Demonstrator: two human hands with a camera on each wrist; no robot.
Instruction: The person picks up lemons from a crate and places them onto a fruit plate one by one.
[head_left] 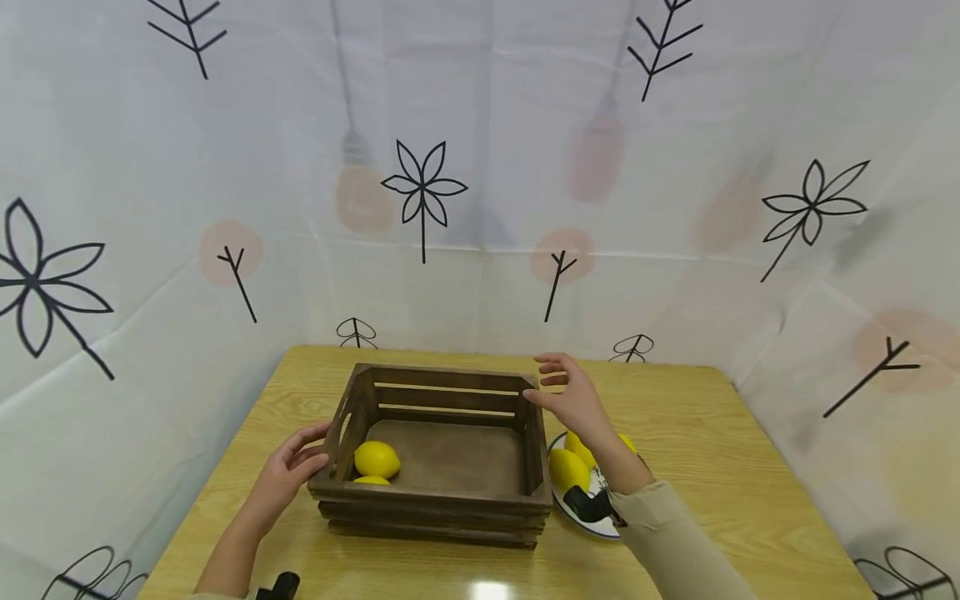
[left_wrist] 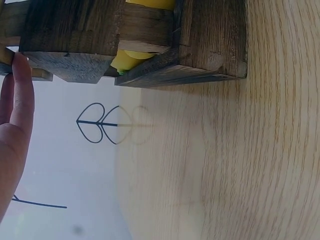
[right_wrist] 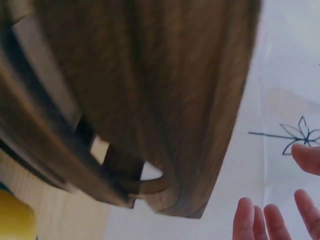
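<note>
A dark brown slatted wooden crate stands on the table, with two lemons at the left of its floor. My left hand is at the crate's left end, fingertips right at the rim by the handle slot. In the left wrist view a straight finger of this hand meets the wood. Over the crate's far right corner, my right hand has its fingers spread and loosely bent, holding nothing. Its thumb overlaps the rim in the head view, while the right wrist view shows the fingers apart from the crate.
A white plate with a dark rim stands just right of the crate, partly behind my right forearm. Several lemons lie on it. Light wooden tabletop surrounds both, and a patterned white cloth hangs behind the table.
</note>
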